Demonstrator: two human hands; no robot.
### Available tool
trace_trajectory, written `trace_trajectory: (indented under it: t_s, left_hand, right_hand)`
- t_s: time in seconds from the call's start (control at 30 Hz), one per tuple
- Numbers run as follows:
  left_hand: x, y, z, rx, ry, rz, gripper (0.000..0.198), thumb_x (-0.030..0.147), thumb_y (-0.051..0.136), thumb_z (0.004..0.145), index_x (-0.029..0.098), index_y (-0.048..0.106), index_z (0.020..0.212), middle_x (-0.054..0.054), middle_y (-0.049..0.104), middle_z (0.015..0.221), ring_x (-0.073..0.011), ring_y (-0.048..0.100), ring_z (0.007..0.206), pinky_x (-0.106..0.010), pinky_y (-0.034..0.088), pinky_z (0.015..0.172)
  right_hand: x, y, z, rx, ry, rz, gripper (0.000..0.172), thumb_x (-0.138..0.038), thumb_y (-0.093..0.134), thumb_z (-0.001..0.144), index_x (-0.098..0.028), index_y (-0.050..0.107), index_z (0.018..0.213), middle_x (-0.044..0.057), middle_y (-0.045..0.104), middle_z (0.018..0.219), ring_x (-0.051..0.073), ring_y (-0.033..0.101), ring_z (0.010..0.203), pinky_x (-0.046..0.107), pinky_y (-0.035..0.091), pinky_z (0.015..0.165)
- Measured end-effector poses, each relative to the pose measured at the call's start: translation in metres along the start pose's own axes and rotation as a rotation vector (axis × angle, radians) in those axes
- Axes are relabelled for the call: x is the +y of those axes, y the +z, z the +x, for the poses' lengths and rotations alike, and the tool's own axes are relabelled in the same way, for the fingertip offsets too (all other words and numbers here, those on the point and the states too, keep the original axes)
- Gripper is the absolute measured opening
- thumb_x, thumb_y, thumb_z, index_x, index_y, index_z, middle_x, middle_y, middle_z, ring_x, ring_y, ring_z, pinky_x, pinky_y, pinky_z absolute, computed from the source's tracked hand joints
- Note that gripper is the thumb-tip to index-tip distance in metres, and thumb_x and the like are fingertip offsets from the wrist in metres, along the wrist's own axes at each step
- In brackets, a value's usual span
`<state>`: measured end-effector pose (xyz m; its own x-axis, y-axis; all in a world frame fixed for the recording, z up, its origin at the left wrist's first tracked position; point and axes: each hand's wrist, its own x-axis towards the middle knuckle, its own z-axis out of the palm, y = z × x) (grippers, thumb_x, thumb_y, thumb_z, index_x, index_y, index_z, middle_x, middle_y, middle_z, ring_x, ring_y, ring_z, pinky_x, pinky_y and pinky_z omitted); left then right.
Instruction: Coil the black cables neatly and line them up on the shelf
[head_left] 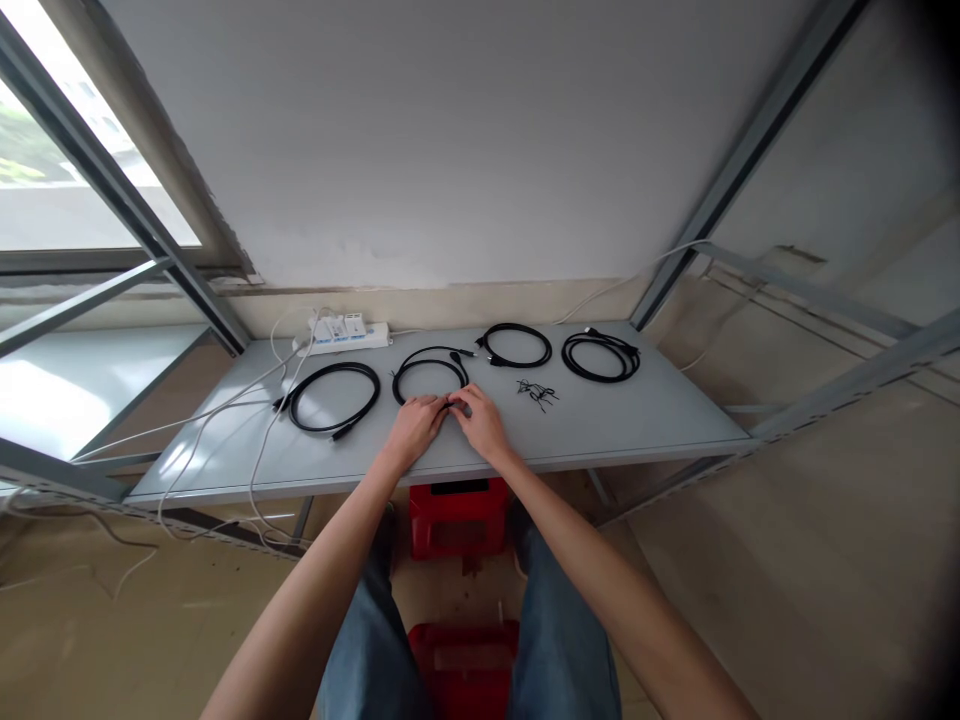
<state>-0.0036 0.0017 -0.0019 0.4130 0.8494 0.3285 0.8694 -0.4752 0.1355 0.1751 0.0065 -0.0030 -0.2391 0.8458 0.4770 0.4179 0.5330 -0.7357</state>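
My left hand [416, 428] and my right hand [480, 422] rest on the grey metal shelf [615, 425], fingertips meeting. Both hands pinch the near edge of a coiled black cable [429, 362], with a short black plug end between them. To the left lies a larger black cable coil [334, 365]. Farther right are a small black cable coil [514, 325] and a thicker bundled black cable [600, 378]. A small tangle of black cable ties [536, 394] lies in front of them.
A white power strip [343, 333] sits at the back left, with white cords [225, 408] trailing over the shelf's left side. Red plastic stools [457, 520] stand below the shelf, between my denim-covered knees. Metal shelf uprights and a window frame the left side.
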Motion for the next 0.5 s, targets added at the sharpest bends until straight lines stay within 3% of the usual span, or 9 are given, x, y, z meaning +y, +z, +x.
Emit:
trace_trajectory:
  t_s: [0.2,0.5]
  left_hand:
    - [-0.003,0.004,0.0,0.001,0.007,-0.01,0.027,0.025,0.045,0.108,0.018,0.068,0.121,-0.01,0.074,0.106,-0.0253,0.068,0.103,-0.037,0.047,0.091]
    - [0.0,-0.001,0.001,-0.055,-0.001,-0.038,0.026,0.022,0.045,0.107,0.019,0.069,0.117,-0.011,0.074,0.108,-0.0247,0.067,0.104,-0.037,0.047,0.093]
  right_hand:
    - [0.0,0.001,0.001,-0.019,-0.013,-0.034,0.023,-0.012,0.058,0.092,-0.024,0.07,0.106,0.005,0.066,0.109,0.019,0.065,0.086,0.033,0.054,0.082]
    - [0.017,0.007,0.01,-0.072,0.023,0.198,0.009,-0.014,0.061,0.086,-0.021,0.064,0.09,0.001,0.062,0.09,0.017,0.058,0.076,0.03,0.052,0.073]
